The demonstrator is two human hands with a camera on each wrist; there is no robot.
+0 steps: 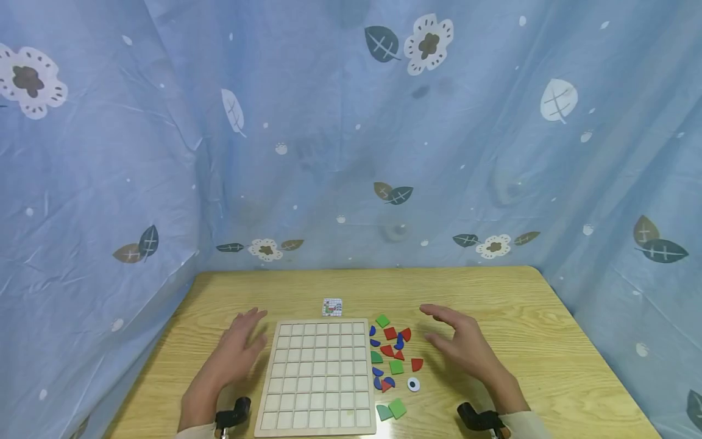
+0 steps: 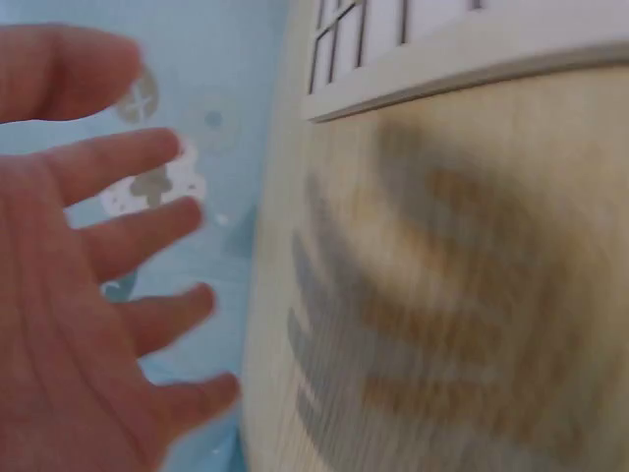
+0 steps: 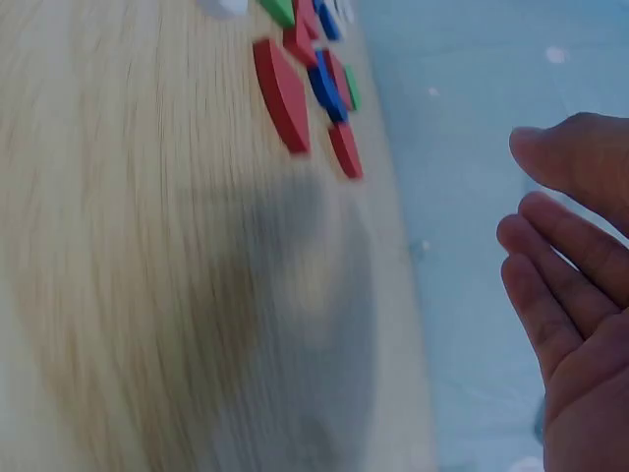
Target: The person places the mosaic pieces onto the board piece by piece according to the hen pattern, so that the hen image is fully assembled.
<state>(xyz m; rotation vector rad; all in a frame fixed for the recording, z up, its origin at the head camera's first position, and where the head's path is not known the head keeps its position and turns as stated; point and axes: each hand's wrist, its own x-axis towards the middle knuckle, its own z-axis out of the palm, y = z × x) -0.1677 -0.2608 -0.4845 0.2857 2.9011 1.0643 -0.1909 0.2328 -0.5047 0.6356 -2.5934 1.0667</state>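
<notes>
My left hand (image 1: 239, 346) hovers over the table just left of a wooden grid board (image 1: 323, 378), its fingers spread and holding nothing; the left wrist view shows its palm and its shadow on the wood. To the right of the loose pieces, my right hand (image 1: 462, 342) is raised with bare fingers slightly bent. Between board and right hand lie several flat pieces: red quarter circles (image 1: 417, 364), green squares (image 1: 397, 367), blue half circles (image 1: 378, 371), and a round white piece with a black dot like an eye (image 1: 414, 384). The board's square cells hold no pieces.
A small picture card (image 1: 331, 307) with a coloured pattern lies behind the board. The wood-grain table (image 1: 548, 366) meets a blue patterned curtain (image 1: 340, 152) at the back and sides. Black wrist mounts (image 1: 233, 414) sit on both wrists.
</notes>
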